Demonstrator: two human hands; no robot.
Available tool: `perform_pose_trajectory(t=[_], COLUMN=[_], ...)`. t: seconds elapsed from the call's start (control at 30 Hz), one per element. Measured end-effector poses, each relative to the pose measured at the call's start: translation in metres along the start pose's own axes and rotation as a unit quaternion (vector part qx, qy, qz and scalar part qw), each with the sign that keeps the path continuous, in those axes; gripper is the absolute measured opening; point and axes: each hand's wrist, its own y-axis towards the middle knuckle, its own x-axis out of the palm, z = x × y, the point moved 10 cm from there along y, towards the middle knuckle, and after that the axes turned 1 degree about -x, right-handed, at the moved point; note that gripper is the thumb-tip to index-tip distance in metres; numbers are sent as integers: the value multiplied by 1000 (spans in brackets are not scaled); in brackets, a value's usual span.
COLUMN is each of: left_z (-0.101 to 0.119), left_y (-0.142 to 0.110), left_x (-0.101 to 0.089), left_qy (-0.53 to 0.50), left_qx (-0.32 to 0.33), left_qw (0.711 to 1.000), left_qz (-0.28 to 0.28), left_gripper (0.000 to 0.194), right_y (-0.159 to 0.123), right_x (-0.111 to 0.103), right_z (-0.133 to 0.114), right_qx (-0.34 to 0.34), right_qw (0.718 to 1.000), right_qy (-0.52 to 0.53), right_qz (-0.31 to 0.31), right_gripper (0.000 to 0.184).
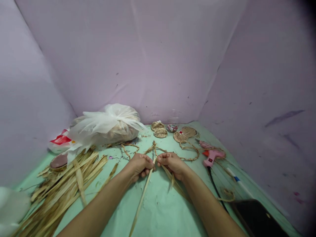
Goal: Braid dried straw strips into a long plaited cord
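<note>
Both hands meet over the middle of the green table, fingers pinched close together. My left hand grips a long pale dried-leaf strip, whose free end trails toward me. My right hand pinches more dried-leaf strips, which hang down beside its wrist. Just beyond the fingertips lies a braided cord of the same brown fibre, and it seems to run down into the held strips. The exact crossing of the strips is hidden by my fingers.
Loose dried leaves are heaped at left, below a tied white plastic bag. Coiled fibre pieces and a tub of beads stand at the back. On the right are a pink glue gun and a dark phone.
</note>
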Motion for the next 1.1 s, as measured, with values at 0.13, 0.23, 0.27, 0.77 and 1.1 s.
perform_pose_trajectory(t=[0.13, 0.23, 0.27, 0.77, 1.1], left_z=[0, 2, 3, 0, 8], left_y=[2, 2, 1, 3, 0], left_x=[2, 4, 4, 0, -9], left_qy=[-12, -9, -3, 55, 141], left_qx=[-2, -5, -4, -26, -18], left_qw=[1000, 1000, 1000, 998, 989], left_qz=[-9, -15, -17, 5, 46], left_gripper=[13, 21, 20, 8, 5], right_y=[1, -1, -1, 2, -1], right_x=[0, 1, 1, 2, 0], right_z=[1, 1, 0, -1, -8], right_qx=[9, 12, 11, -12, -22], right_qw=[1000, 1000, 1000, 1000, 999], right_qy=[-1, 6, 7, -25, -36], right_qz=[-3, 0, 1, -2, 20], right_gripper=[17, 17, 18, 9, 4])
